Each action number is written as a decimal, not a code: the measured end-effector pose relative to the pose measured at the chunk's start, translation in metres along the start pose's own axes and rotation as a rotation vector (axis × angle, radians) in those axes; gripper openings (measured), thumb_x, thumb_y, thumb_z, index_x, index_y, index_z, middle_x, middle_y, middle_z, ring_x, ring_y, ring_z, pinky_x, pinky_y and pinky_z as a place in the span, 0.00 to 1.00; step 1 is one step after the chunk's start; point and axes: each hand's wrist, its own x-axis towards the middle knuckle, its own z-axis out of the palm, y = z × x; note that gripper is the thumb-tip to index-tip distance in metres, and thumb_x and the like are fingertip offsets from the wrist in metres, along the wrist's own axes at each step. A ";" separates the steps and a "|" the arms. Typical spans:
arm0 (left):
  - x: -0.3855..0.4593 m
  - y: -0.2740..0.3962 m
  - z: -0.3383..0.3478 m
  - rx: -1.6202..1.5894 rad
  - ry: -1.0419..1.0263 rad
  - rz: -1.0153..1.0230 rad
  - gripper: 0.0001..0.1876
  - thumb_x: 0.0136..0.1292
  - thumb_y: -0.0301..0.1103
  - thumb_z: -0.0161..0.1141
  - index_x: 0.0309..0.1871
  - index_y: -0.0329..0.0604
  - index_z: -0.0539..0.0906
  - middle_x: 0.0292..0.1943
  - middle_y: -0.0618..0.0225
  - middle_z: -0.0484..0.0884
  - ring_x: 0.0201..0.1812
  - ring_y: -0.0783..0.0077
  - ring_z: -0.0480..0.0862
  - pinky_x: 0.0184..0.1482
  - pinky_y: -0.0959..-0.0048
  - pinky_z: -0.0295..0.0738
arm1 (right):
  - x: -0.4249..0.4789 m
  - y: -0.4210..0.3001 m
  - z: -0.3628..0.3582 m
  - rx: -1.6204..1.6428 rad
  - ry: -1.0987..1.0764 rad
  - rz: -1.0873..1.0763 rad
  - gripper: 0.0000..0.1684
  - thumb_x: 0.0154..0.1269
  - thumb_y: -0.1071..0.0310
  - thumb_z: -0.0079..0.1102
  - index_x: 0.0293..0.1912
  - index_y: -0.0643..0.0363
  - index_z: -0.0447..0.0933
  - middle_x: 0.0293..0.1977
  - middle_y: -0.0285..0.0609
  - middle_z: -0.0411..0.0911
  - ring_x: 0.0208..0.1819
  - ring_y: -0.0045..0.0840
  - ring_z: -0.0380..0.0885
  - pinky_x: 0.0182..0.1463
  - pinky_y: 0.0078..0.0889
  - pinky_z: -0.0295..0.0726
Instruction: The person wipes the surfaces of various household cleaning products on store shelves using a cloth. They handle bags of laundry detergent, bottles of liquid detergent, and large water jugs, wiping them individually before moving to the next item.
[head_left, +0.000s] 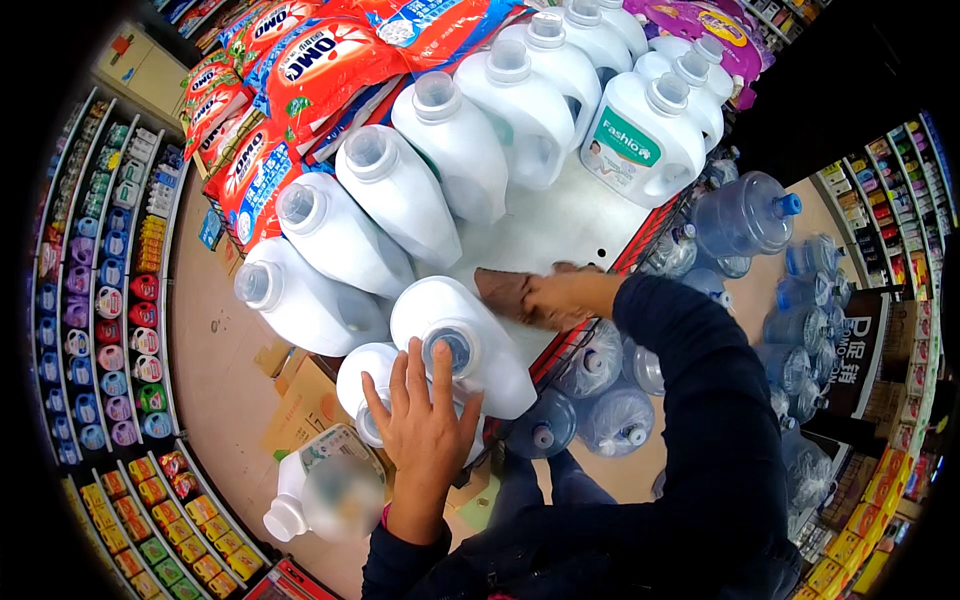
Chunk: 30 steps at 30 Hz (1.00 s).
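Note:
My left hand (427, 427) lies with spread fingers over the cap and shoulder of a white plastic detergent jug (499, 367). Another white jug (365, 375) stands partly hidden behind that hand. In my right hand (559, 296), which is blurred, is a brown cloth (499, 291), pressed to the white display surface (532, 225) beside the jug. A row of white jugs (341, 296) with translucent caps curves along the far left side of this surface. One jug with a green label (637, 150) faces me on the right.
Red detergent bags (322, 67) are piled behind the jugs. A red-edged wire rack (652, 232) borders the surface. Large water bottles (742, 214) stand on the floor to the right. By my left forearm is a white jug (289, 502). A cardboard box (307, 405) lies below. Stocked shelves (112, 285) line the aisle.

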 end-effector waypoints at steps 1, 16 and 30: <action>-0.003 -0.002 0.003 -0.013 0.001 -0.022 0.42 0.49 0.42 0.70 0.69 0.47 0.64 0.63 0.51 0.71 0.62 0.50 0.72 0.67 0.39 0.47 | -0.007 0.002 -0.024 0.029 0.002 0.029 0.18 0.62 0.62 0.49 0.52 0.52 0.71 0.39 0.44 0.74 0.37 0.35 0.78 0.41 0.39 0.77; -0.002 -0.006 0.004 -0.026 -0.014 0.004 0.43 0.50 0.42 0.70 0.69 0.44 0.62 0.62 0.48 0.71 0.61 0.50 0.73 0.67 0.39 0.49 | 0.028 -0.092 -0.059 -0.657 0.027 0.117 0.26 0.54 0.66 0.54 0.53 0.67 0.69 0.41 0.70 0.73 0.42 0.52 0.80 0.43 0.50 0.79; -0.002 -0.008 0.005 0.004 -0.041 0.004 0.42 0.51 0.42 0.70 0.68 0.44 0.62 0.61 0.45 0.71 0.60 0.48 0.74 0.67 0.40 0.48 | 0.060 -0.007 -0.117 -0.664 0.409 0.702 0.35 0.58 0.66 0.53 0.64 0.67 0.62 0.47 0.57 0.73 0.40 0.42 0.79 0.36 0.40 0.79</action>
